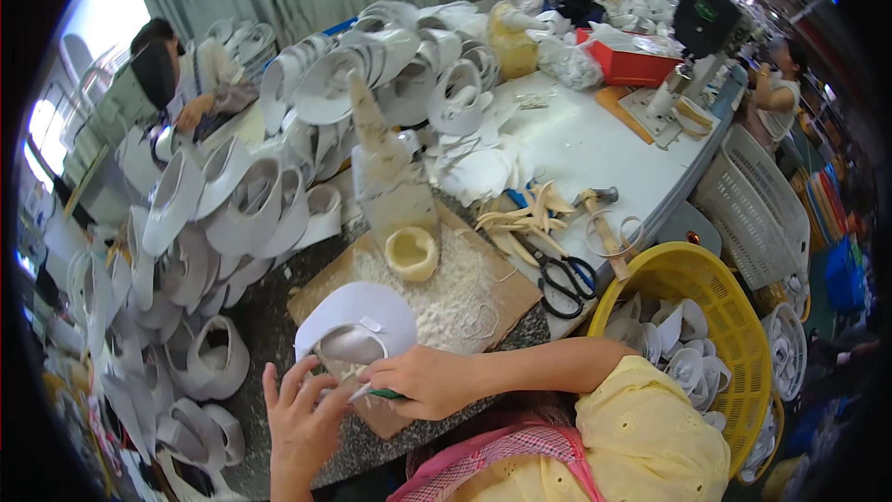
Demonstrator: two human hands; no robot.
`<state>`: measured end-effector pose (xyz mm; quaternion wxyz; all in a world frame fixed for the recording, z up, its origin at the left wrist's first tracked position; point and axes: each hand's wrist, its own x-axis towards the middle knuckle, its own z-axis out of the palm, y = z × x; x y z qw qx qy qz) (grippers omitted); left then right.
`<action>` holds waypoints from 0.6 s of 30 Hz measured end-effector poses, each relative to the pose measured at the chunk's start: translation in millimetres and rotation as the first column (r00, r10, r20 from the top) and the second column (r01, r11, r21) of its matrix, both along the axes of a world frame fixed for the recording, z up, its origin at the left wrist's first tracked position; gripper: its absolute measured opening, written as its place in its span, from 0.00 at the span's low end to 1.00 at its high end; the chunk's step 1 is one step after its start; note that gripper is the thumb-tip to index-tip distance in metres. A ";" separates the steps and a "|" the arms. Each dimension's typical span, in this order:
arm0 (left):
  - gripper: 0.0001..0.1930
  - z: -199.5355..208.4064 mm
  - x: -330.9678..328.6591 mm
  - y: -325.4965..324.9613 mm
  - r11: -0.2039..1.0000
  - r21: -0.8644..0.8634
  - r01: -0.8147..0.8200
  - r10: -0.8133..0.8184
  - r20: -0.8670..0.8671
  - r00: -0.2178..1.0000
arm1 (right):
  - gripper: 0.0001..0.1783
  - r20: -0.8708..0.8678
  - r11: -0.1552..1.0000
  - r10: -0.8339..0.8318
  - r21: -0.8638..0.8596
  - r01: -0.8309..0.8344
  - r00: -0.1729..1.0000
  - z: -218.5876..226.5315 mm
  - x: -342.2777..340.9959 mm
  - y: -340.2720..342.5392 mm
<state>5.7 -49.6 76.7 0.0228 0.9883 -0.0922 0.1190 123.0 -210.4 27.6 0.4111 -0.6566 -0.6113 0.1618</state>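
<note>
A white curved piece [358, 311], with a wide rounded flap, an open band and a small pale tag, sits at the near left of a board [506, 288]. My left hand [305, 414] is at its lower edge, fingers spread and bent, the fingertips close to or touching it. My right hand [418, 386] is closed around a slim green-handled tool [386, 394], whose kind I cannot make out. Its pale end points toward my left fingers. Beyond the piece, a cream-coloured round cup [412, 254] stands on the board amid whitish crumbs, before a tall tapered, stained form [386, 177].
Similar white pieces [255, 204] are heaped at left and behind. Scissors [565, 284], a hammer [604, 223] and tan curved strips [530, 214] lie at right. A yellow basket [688, 265] holds white pieces beside my right arm. Other people [776, 93] sit farther off.
</note>
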 end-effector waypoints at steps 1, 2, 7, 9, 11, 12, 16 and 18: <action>0.07 -1.8 -7.2 9.4 1.000 0.002 -0.022 0.022 0.048 0.999 | 0.11 -0.130 0.997 0.036 0.075 -0.026 0.991 1.8 -0.6 1.4; 0.05 -6.1 -12.9 23.3 0.997 -0.014 -0.073 0.074 0.081 0.994 | 0.13 -0.257 0.988 0.078 0.149 -0.040 0.963 4.7 1.3 0.4; 0.16 -59.5 -40.2 81.5 0.958 -0.094 -0.271 0.250 -0.193 0.949 | 0.04 -0.614 0.850 -0.287 0.190 0.491 0.735 15.7 50.5 -28.3; 0.17 -52.5 -40.2 71.1 0.932 -0.135 -0.337 0.303 -0.221 0.927 | 0.05 -0.497 0.719 -0.503 0.213 0.661 0.707 8.1 72.0 -30.7; 0.16 -44.3 -33.4 58.9 0.917 -0.178 -0.358 0.330 -0.171 0.929 | 0.05 -0.413 0.681 -0.580 0.227 0.696 0.702 3.9 81.2 -26.6; 0.16 -48.9 -29.3 56.0 0.914 -0.186 -0.360 0.330 -0.173 0.928 | 0.05 -0.336 0.638 -0.646 0.257 0.726 0.686 -0.4 86.7 -23.6; 0.14 -80.6 -9.9 56.9 0.889 -0.138 -0.436 0.417 -0.150 0.897 | 0.05 -0.090 0.700 -0.688 0.180 0.691 0.720 -18.3 101.4 -0.5; 0.14 -86.0 -16.4 63.6 0.811 -0.341 -0.475 0.510 0.014 0.860 | 0.07 -0.071 0.723 -0.687 0.033 0.690 0.723 -1.9 108.1 -10.4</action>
